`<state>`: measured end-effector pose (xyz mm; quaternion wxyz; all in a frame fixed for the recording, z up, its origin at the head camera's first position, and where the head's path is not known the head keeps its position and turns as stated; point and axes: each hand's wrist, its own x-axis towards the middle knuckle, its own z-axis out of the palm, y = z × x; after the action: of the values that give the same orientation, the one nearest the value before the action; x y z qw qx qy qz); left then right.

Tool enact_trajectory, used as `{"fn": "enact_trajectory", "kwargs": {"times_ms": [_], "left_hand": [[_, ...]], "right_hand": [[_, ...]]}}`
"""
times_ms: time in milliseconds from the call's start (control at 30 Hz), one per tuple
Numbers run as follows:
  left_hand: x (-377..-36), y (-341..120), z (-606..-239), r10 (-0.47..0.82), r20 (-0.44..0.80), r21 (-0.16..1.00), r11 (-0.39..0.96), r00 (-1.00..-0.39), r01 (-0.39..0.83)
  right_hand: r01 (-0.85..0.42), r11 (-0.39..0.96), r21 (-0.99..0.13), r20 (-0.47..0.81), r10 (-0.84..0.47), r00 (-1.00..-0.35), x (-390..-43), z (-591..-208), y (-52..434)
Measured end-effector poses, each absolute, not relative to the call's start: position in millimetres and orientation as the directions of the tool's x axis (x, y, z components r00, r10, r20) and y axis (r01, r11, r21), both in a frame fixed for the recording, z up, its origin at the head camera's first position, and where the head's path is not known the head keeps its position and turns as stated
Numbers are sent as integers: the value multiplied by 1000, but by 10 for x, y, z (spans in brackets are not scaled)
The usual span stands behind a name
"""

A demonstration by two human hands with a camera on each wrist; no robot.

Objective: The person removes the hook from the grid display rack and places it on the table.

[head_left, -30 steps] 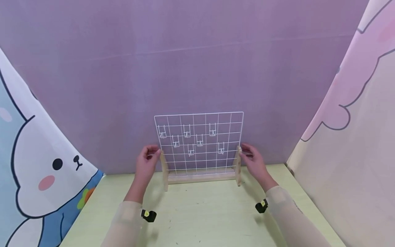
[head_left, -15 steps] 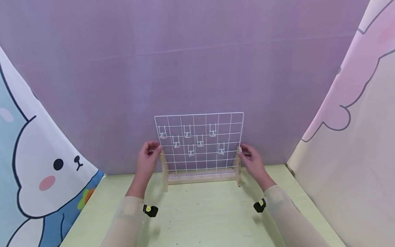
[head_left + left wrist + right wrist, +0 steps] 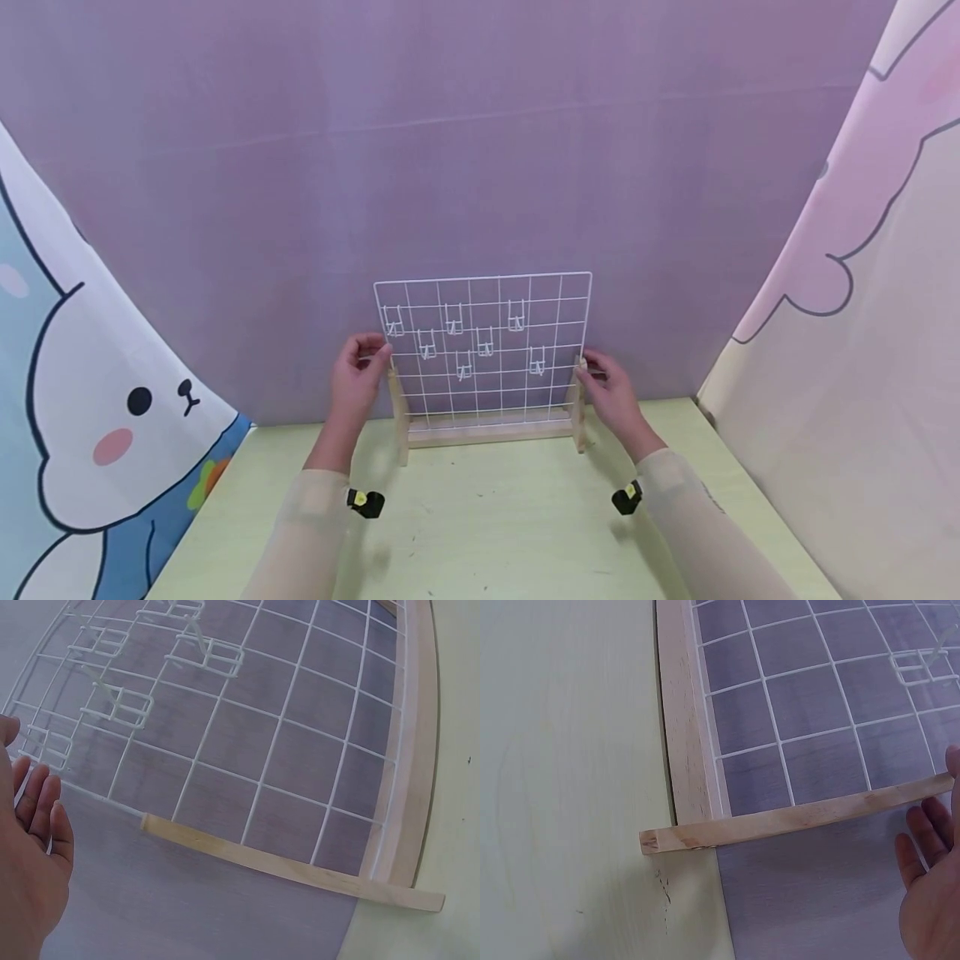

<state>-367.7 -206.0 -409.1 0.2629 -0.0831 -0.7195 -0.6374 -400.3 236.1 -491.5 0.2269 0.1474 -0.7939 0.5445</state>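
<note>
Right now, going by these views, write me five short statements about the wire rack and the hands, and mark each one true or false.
1. The white wire grid stands upright in a wooden base. True.
2. Small white hooks hang on the grid. True.
3. The rack lies flat on the table. False: it stands upright.
4. The left hand is at the rack's left side and the right hand at its right. True.
5. The backdrop behind the rack is green. False: it is purple.

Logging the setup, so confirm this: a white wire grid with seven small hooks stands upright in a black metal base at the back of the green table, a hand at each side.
Wrong in one point: the base is light wood, not black metal, as the head view shows. The rest holds: the white grid stands upright in it with seven hooks at the back of the green table, with the left hand and right hand at its sides.
</note>
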Motion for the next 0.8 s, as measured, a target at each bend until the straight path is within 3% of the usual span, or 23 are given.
{"fn": "enact_trajectory", "kwargs": {"times_ms": [800], "left_hand": [[-3762, -1966, -3951, -203, 565, 825, 168, -800, 540]], "right_hand": [[-449, 322, -834, 494, 73, -866, -4036, -4957, 2321]]}}
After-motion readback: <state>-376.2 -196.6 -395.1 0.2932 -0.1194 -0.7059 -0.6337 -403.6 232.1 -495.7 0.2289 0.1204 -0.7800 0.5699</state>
